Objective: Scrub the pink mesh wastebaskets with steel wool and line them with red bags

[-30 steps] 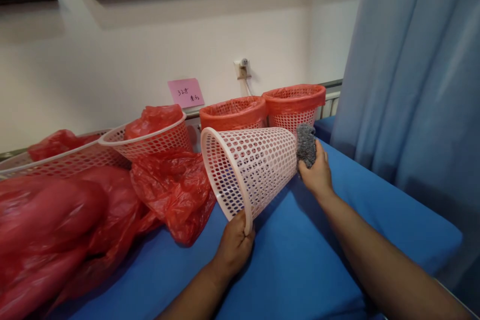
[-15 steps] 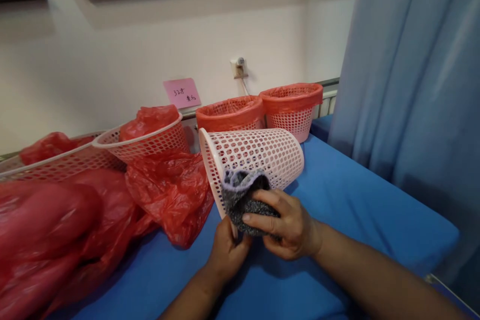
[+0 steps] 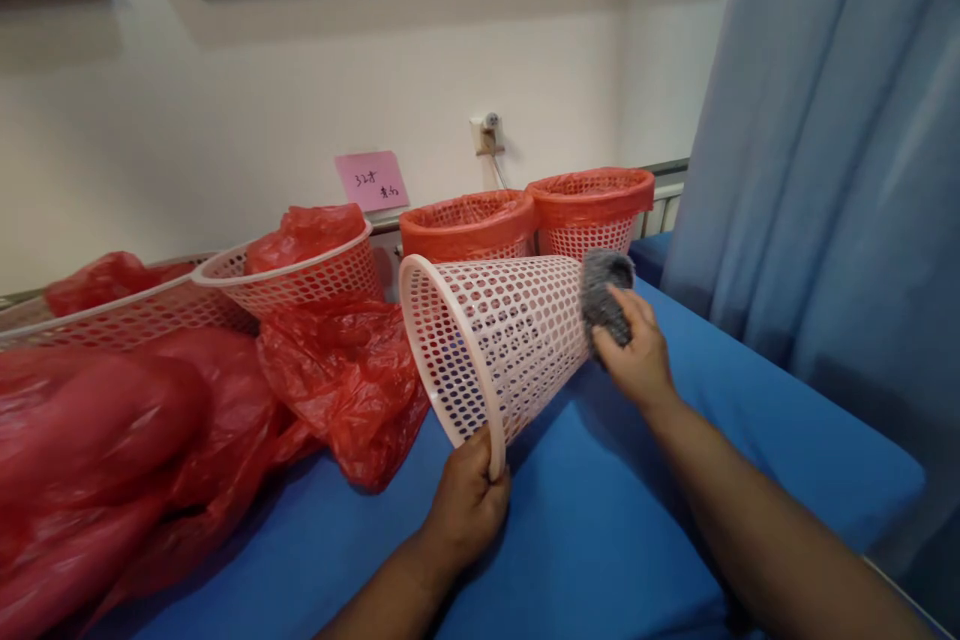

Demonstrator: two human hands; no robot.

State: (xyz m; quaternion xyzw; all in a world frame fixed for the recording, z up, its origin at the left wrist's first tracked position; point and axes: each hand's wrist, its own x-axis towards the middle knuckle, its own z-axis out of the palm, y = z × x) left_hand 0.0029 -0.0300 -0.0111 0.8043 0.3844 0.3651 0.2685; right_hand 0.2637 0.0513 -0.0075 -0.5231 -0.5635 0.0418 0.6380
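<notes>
A pale pink perforated plastic basket lies tilted on its side over the blue surface, its open mouth facing me. My left hand grips the lower part of its rim. My right hand holds a grey cloth pressed against the basket's bottom end on the right.
Two baskets lined with red bags stand at the back by the wall. Another basket holding a red bag and a heap of red plastic bags fill the left. A blue curtain hangs at the right.
Half a second ago my right hand held the cloth at the basket's rim near my left hand; it has since moved to the basket's far bottom end. The left hand keeps its grip.
</notes>
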